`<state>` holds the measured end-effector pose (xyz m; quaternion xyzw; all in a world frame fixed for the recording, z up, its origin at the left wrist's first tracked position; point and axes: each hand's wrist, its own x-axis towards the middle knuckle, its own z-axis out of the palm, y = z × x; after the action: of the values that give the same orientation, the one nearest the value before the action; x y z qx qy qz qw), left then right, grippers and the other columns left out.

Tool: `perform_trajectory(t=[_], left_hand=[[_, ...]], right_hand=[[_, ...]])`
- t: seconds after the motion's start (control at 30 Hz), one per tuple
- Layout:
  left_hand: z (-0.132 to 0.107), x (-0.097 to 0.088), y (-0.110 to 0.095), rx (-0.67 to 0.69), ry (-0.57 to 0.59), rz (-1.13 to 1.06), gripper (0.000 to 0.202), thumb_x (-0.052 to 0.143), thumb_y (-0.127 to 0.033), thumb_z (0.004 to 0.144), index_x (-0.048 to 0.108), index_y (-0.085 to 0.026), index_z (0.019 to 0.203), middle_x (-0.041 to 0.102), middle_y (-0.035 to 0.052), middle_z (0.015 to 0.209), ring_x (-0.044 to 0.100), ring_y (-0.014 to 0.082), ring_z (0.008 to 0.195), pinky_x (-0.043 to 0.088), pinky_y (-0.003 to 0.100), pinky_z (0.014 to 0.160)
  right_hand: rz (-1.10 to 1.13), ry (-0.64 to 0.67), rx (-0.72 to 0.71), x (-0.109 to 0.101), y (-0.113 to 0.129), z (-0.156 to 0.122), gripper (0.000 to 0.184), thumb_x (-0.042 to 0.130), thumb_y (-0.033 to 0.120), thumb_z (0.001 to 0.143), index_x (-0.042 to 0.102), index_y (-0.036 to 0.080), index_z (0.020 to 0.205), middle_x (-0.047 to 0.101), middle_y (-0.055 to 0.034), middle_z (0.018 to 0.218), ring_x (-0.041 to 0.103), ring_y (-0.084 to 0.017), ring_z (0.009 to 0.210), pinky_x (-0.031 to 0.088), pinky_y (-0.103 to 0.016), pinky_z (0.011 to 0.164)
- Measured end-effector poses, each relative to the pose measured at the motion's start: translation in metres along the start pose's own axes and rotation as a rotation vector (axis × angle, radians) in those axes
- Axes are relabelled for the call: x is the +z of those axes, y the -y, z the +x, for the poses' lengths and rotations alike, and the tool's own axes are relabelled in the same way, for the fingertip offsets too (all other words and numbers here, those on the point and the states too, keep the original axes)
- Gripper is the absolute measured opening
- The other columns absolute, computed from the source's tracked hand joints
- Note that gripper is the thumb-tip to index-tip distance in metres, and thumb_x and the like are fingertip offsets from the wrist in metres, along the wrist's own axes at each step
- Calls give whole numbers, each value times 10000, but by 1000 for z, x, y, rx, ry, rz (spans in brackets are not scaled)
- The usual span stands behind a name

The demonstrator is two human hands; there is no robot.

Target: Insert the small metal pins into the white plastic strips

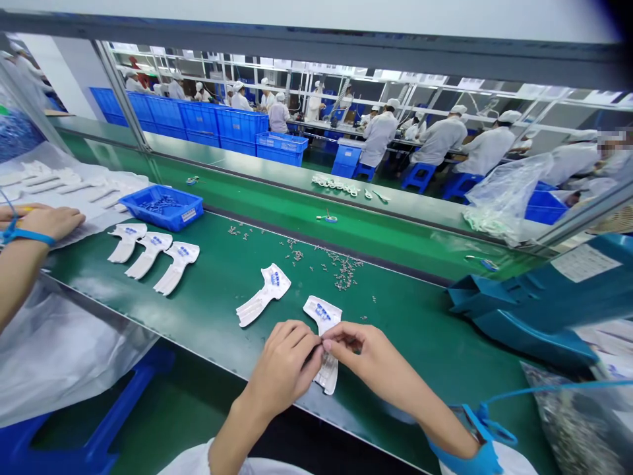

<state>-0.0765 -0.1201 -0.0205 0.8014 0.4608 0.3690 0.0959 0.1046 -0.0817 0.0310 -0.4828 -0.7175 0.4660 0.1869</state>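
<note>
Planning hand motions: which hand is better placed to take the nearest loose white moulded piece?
Left, probably: the left hand is nearer the loose piece, and the right hand sits farther off.

Long white ceiling light panels (pixel 469 83) far off light everything brightly and evenly, leaving faint shadows. Glare streaks the glossy green conveyor belt (pixel 395 316), and the white moulded plastic piece (pixel 321 311) nearly blows out. The grey metal overhead beam (pixel 316 49) bows toward the edges, the top right corner falls dark, and the far right looks smeared, perhaps pixelated.
</note>
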Motion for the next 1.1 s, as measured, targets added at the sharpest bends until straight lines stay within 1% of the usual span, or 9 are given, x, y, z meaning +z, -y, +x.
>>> perform_trajectory(t=[0.23,0.33,0.43,0.5,0.53,0.7,0.93,1.07,1.1], left_hand=[[0,-1,-2,43,27,-7,131,494,-232,991,610,-192,943,674,40,912,608,207,952,482,355,826],[1,-5,-4,6,83,-21,133,543,-261,962,608,-208,1066,677,59,1056,595,223,1074,485,368,902],[3,-8,-5,-21,175,-7,441,635,-341,893,514,-229,1302,568,95,1357,470,279,1314,429,432,1047],[4,-8,-5,-14,232,10,630,671,-419,857,423,-241,1408,478,104,1468,382,303,1399,381,477,1101],[5,-8,-4,-12,254,17,675,677,-449,847,400,-246,1429,459,103,1488,365,307,1413,369,491,1110],[5,-5,-3,-37,299,32,670,652,-483,861,395,-252,1435,438,90,1509,352,299,1421,361,498,1113],[4,-4,-3,-34,287,32,655,664,-465,855,413,-250,1420,454,87,1495,359,297,1416,373,496,1107],[5,-4,-4,-31,284,31,671,648,-473,868,385,-251,1443,456,96,1495,360,307,1414,375,505,1104],[5,-4,-4,-31,290,35,674,640,-478,873,376,-248,1449,452,95,1498,355,310,1416,377,509,1104]], right_hand=[[-113,-4,10,-4,3,-4,179,535,279,883,674,204,799,655,5,705,566,-158,657,387,-247,598],[-119,-8,42,-4,-4,-4,143,530,259,862,636,211,779,647,6,705,567,-162,656,387,-248,592],[-124,-5,58,-3,-9,-5,131,513,260,859,610,218,781,650,2,721,569,-169,657,398,-258,600],[-125,2,62,-1,-10,-5,128,501,257,859,600,218,787,647,-2,722,571,-172,655,403,-262,603],[-128,5,62,0,-10,-5,126,497,253,857,595,218,786,644,-3,718,571,-172,653,402,-262,602],[-174,-7,72,2,-11,-7,114,487,232,850,579,220,784,641,0,719,570,-173,657,392,-263,601],[-216,-1,83,2,-13,-8,113,487,240,870,561,229,786,649,-2,738,581,-177,674,406,-273,613],[-150,-21,90,3,-21,-5,49,516,286,874,515,242,852,656,-3,778,612,-183,719,435,-282,644],[-110,-28,100,3,-23,-4,74,534,311,870,500,244,873,655,-2,780,615,-183,718,444,-285,645]])
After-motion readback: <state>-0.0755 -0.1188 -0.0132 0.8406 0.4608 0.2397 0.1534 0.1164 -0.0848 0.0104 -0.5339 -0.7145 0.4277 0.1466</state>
